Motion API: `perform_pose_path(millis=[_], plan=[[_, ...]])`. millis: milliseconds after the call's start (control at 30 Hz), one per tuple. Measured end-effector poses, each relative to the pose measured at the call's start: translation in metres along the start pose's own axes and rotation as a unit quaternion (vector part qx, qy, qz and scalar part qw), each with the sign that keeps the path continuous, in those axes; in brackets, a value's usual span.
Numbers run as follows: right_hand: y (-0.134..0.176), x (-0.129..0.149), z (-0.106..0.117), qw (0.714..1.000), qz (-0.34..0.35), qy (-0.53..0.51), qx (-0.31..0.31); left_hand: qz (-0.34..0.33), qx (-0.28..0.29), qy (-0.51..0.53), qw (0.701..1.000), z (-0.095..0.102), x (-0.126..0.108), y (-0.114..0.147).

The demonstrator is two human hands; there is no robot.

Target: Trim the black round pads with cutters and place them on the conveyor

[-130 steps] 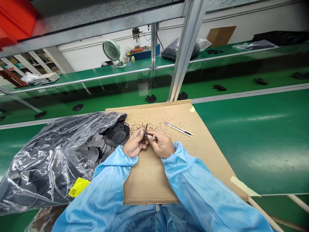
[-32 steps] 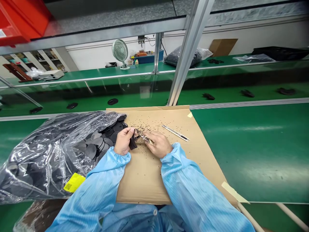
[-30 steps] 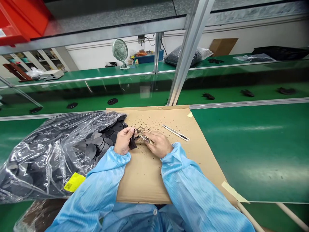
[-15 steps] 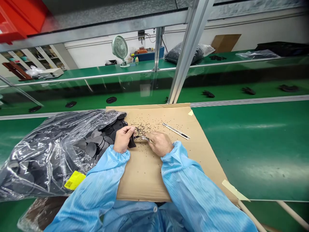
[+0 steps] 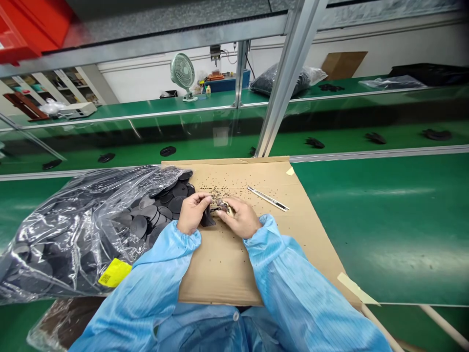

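My left hand [image 5: 192, 213] pinches a thin black plastic disc [image 5: 208, 218], which is tilted up and seen nearly edge-on. My right hand [image 5: 243, 218] is closed around small metal nippers [image 5: 226, 206]. Their jaws sit at the right edge of the disc; whether they bite on it is too small to tell. Under and beyond both hands, tiny black bits [image 5: 220, 189] lie scattered over the cardboard sheet [image 5: 216, 274]. To the left, a clear plastic bag [image 5: 73, 215] spills many black discs [image 5: 138, 227] close to my left hand.
A slim cutter knife [image 5: 268, 198] lies on the cardboard, right of my hands. Tape [image 5: 357, 288] holds the sheet's corner to the green table [image 5: 384, 225]. A metal post [image 5: 289, 83] rises behind the cardboard. Black parts [image 5: 315, 143] lie in small groups on the green belt beyond.
Both hands have shifted slightly, the left one a little to the right with the disc. The nippers have turned in my right hand, whose fingers have changed their grip.
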State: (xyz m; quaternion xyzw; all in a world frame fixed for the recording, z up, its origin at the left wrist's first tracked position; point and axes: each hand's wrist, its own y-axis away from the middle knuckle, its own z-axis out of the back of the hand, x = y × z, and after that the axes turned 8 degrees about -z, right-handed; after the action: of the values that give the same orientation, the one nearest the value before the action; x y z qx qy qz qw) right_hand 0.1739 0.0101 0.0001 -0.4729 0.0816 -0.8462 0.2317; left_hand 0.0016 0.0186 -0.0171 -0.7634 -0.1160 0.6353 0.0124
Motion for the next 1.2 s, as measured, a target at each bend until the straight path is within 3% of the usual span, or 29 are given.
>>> perform_pose_path(millis=[167, 300, 400, 667, 767, 900, 1000, 1200], plan=[[0.001, -0.003, -0.003, 0.996, 0.033, 0.064, -0.061, 0.079, 0.009, 0.134, 0.988, -0.004, -0.009, 0.002], [0.001, -0.005, -0.005, 0.984, 0.089, 0.108, -0.112, 0.161, 0.060, 0.191, 0.967, -0.004, -0.013, 0.003], [0.002, -0.005, -0.008, 0.982, 0.116, 0.123, -0.084, 0.187, 0.059, 0.202, 0.960, -0.004, -0.012, 0.004], [0.007, 0.003, -0.013, 0.986, 0.156, 0.053, 0.026, 0.170, -0.027, 0.238, 0.956, -0.003, -0.008, -0.001], [0.007, 0.004, -0.012, 0.991, 0.131, 0.027, 0.010, 0.184, -0.036, 0.262, 0.947, -0.001, -0.013, -0.002], [0.006, 0.001, -0.010, 0.995, 0.068, 0.073, -0.016, 0.221, 0.022, 0.283, 0.933, 0.001, -0.023, 0.000], [0.005, -0.001, -0.009, 0.992, 0.047, 0.117, 0.017, 0.232, 0.050, 0.266, 0.934, 0.000, -0.026, 0.002], [0.005, 0.001, -0.007, 0.983, -0.004, 0.167, 0.079, 0.218, 0.035, 0.223, 0.950, -0.002, -0.023, 0.003]])
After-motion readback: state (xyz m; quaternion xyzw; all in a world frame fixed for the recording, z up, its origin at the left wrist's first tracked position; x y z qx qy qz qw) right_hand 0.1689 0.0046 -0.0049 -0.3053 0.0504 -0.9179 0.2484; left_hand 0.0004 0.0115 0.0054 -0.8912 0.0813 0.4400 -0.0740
